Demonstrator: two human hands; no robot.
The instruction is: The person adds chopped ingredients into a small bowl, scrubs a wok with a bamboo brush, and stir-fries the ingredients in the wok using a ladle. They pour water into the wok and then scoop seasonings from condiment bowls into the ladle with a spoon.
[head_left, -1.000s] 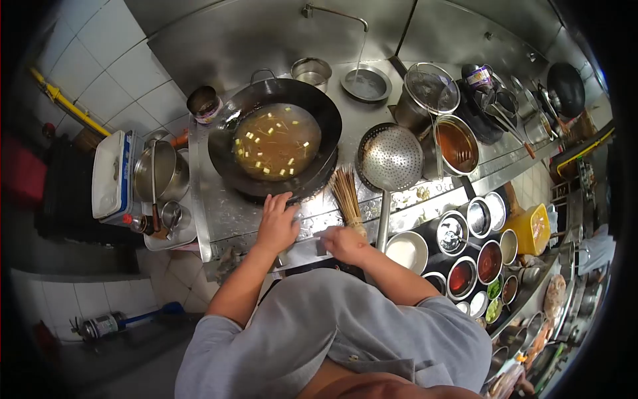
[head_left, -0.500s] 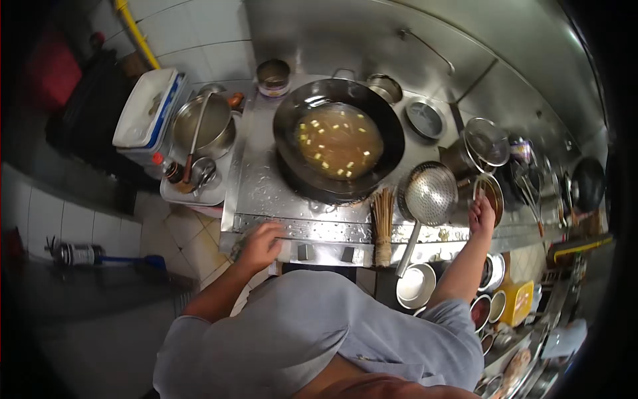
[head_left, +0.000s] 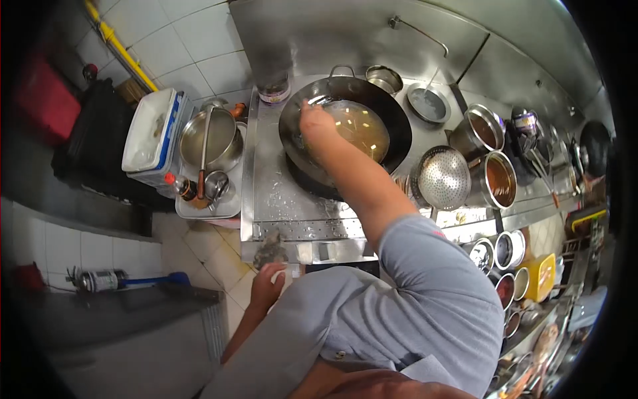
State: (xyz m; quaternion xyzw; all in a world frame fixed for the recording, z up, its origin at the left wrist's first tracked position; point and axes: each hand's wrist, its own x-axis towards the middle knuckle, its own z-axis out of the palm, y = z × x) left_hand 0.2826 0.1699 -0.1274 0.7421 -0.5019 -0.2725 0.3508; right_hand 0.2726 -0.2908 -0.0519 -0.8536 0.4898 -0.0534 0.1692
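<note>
My right hand (head_left: 318,123) reaches across the left side of the big black wok (head_left: 397,126), its fingers closed around what seems to be the handle of a mesh skimmer. The skimmer's blurred mesh appears over a labelled tin (head_left: 274,93) behind the wok. Brown liquid (head_left: 364,130) with pale cubes fills the wok's bottom, partly covered by my forearm. Down at the stove's front edge, my left hand (head_left: 267,287) is loosely open and empty, just below a grey scrubbing wad (head_left: 271,249).
A perforated ladle (head_left: 444,178) lies right of the wok, beside pots of dark sauce (head_left: 484,130) and reddish liquid (head_left: 502,181). A shallow pan (head_left: 428,104) sits behind. To the left are a steel pot (head_left: 226,156), a sauce bottle (head_left: 179,186) and a white-blue box (head_left: 147,136).
My right hand has swung from the sauce pots leftward over the wok, taking the mesh skimmer off the pot. My left hand has dropped back from the scrubbing wad toward my body.
</note>
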